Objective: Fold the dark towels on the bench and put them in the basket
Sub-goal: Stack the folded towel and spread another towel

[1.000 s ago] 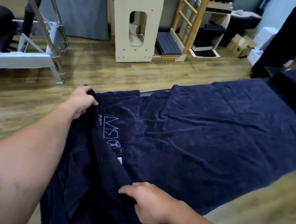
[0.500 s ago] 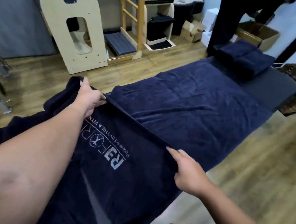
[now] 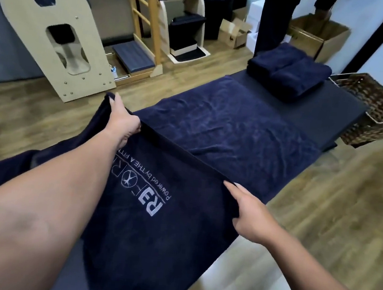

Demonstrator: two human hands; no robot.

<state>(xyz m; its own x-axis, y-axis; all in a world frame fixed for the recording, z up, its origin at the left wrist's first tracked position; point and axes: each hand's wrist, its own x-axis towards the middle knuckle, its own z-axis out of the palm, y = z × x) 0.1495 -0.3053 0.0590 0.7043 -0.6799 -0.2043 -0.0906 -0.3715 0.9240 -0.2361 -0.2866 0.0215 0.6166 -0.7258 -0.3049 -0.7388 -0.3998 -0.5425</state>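
Note:
A dark navy towel (image 3: 229, 134) with a white printed logo lies spread along the bench (image 3: 311, 115). Its near part is lifted, held taut between my hands. My left hand (image 3: 122, 121) grips the far corner of that edge. My right hand (image 3: 247, 214) pinches the near corner. A stack of folded dark towels (image 3: 290, 75) sits at the far end of the bench. A brown wicker basket (image 3: 376, 110) stands on the floor just right of the bench end.
A person in dark trousers (image 3: 274, 19) stands behind the bench's far end beside cardboard boxes (image 3: 320, 38). A pale wooden arch frame (image 3: 49, 30) and a wooden ladder unit (image 3: 149, 17) stand on the left. Wood floor lies on the right.
I have lifted the towel's near end and pulled its edge taut between both hands, logo side up. The view has swung right, so the folded stack and basket show.

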